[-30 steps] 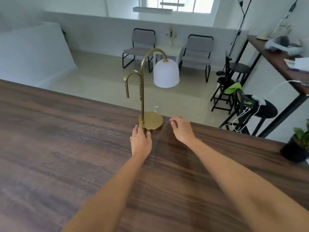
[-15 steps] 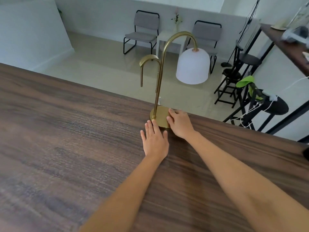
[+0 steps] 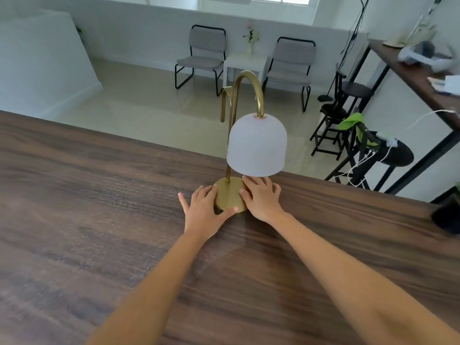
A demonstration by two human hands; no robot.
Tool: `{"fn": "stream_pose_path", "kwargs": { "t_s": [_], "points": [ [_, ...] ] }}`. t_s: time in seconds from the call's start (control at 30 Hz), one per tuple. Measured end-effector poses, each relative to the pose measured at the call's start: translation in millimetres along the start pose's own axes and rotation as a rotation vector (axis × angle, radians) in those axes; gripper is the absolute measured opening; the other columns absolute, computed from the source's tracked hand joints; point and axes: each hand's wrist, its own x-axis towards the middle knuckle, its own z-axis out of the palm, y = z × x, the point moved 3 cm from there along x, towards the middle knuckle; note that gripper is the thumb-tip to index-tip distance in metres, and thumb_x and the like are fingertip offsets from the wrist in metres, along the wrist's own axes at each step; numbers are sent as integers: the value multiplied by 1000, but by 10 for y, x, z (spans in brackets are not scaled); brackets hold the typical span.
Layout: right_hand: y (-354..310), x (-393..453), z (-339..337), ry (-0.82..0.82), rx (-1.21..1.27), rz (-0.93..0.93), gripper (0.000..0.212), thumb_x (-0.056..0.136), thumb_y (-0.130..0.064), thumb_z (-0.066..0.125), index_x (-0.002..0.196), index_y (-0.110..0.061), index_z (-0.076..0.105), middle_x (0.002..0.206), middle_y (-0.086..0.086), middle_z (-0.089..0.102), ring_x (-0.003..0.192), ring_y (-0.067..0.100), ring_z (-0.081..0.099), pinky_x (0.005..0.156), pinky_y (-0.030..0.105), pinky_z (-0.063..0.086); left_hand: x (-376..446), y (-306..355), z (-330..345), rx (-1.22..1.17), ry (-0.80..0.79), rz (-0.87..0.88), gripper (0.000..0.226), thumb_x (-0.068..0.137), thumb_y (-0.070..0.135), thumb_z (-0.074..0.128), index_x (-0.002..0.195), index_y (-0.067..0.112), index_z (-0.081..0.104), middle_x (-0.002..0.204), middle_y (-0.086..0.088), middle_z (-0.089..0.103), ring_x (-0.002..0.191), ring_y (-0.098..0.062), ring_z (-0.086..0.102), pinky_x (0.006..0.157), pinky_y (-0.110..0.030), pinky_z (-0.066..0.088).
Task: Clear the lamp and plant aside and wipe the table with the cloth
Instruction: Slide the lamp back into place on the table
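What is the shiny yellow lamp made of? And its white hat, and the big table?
The lamp base and curved stem look like brass-coloured metal: smooth, with a golden sheen. The shade looks like frosted glass or plastic, matte and milky white; I can't tell which. The table shows dark streaky grain, so wood or a wood-look laminate.

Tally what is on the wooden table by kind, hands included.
Lamp: 1
Plant pot, at the right edge: 1
Hands, left hand and right hand, both at the lamp base: 2
Total: 4
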Motion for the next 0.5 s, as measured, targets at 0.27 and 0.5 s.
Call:
{"fn": "stream_pose_path", "kwargs": {
  "t_s": [0.27,0.5],
  "points": [
    [372,-314,-88,12,-6,130,52,98,-48,34,145,-27,39,154,4,30,147,29,4,114,55,4,56,329,55,4,-150,141,92,72,69,58,146,21,31,153,3,33,147,-18,11,109,-65,-12],
    [1259,-739,-534,101,-52,324,52,97,-50,35,143,-27,42,136,5,48,129,28,31,103,45,21,96,1270,598,12,-266,280,91,76,67,55,148,20,26,157,2,25,148,-19,6,109,-64,-12]
  ]
}}
